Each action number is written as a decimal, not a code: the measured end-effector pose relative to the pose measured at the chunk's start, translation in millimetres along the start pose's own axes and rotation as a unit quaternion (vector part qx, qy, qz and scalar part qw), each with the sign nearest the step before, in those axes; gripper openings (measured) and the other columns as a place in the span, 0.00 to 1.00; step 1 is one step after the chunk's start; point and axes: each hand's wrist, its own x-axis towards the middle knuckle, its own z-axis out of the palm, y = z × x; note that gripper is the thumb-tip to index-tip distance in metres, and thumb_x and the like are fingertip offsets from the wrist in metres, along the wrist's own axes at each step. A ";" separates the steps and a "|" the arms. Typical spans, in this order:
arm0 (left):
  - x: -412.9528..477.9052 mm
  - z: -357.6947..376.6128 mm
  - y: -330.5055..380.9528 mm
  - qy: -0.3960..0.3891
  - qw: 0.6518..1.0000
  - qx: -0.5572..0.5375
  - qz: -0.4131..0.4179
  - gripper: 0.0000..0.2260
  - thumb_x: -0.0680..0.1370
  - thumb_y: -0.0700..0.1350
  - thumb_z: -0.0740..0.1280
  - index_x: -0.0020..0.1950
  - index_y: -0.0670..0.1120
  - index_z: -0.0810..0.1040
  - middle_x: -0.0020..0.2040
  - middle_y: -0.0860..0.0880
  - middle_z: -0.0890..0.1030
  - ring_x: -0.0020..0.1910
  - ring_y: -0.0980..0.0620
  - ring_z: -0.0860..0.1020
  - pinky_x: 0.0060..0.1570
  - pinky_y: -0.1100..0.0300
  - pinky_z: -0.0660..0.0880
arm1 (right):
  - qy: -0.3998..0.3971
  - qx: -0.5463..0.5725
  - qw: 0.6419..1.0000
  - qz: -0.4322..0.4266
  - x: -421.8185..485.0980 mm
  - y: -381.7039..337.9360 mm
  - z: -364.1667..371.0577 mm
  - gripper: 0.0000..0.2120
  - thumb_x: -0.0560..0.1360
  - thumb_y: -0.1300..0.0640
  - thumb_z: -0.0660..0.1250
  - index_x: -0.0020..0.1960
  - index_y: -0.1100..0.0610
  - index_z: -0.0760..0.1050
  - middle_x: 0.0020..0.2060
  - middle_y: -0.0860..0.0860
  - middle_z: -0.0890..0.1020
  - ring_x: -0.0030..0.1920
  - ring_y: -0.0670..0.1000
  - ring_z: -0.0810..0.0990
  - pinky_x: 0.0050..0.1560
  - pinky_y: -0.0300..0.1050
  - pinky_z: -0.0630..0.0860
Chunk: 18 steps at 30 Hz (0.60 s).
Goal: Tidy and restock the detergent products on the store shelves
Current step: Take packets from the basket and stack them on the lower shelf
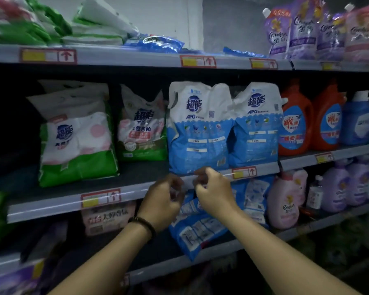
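My landmark is the left blue-and-white detergent pouch point(198, 128) standing at the front edge of the middle shelf point(77, 206); it carries a round blue logo with two Chinese characters and the letters "APG" beneath; its twin, the right blue-and-white pouch point(257, 124), stands touching it on the right with the same "APG" print. Just below the landmark's bottom edge my left hand point(163, 201) and right hand point(213, 191) are close together at the shelf rail; both grips are curled, fingers bent inward; motion blur keeps me from telling whether either grip has hold of anything. Left of the landmark stands a green-and-white bag point(142, 128) with the same logo; further left, a larger green bag point(77, 137) leans. Right of the landmark stand two orange jugs point(296, 122) with blue labels. Below it, behind my hands, blue packets point(198, 233) lie tilted on the lower shelf, and a pink bottle point(285, 201) reads "Comfort". Above and right, purple pouches point(303, 30) also read "Comfort". A red-bordered price tag point(244, 172) with an up arrow sits just right of my right hand.
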 end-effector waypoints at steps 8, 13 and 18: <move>-121.1 -9.2 -50.4 -0.085 0.993 0.033 -0.080 0.05 0.74 0.46 0.69 0.49 0.53 0.78 0.43 0.55 0.84 0.44 0.55 0.82 0.46 0.58 0.78 | -0.133 -0.027 0.990 0.025 -86.3 9.5 61.8 0.08 0.76 0.52 0.71 0.55 0.50 0.84 0.49 0.50 0.89 0.53 0.52 0.85 0.56 0.43 0.76; -211.1 17.5 -115.0 -0.121 0.981 0.097 -0.118 0.02 0.77 0.49 0.67 0.47 0.53 0.78 0.45 0.55 0.84 0.45 0.54 0.82 0.46 0.58 0.75 | -0.254 -0.043 0.966 0.034 -163.3 40.6 121.8 0.11 0.77 0.48 0.66 0.47 0.53 0.83 0.45 0.52 0.87 0.49 0.53 0.85 0.51 0.46 0.79; -296.1 52.0 -183.3 -0.133 0.969 0.061 -0.201 0.04 0.76 0.43 0.73 0.48 0.51 0.81 0.43 0.56 0.84 0.42 0.58 0.81 0.46 0.58 0.76 | -0.373 -0.132 0.916 0.070 -238.0 97.8 190.7 0.12 0.83 0.53 0.64 0.56 0.56 0.85 0.58 0.55 0.86 0.59 0.59 0.84 0.59 0.50 0.79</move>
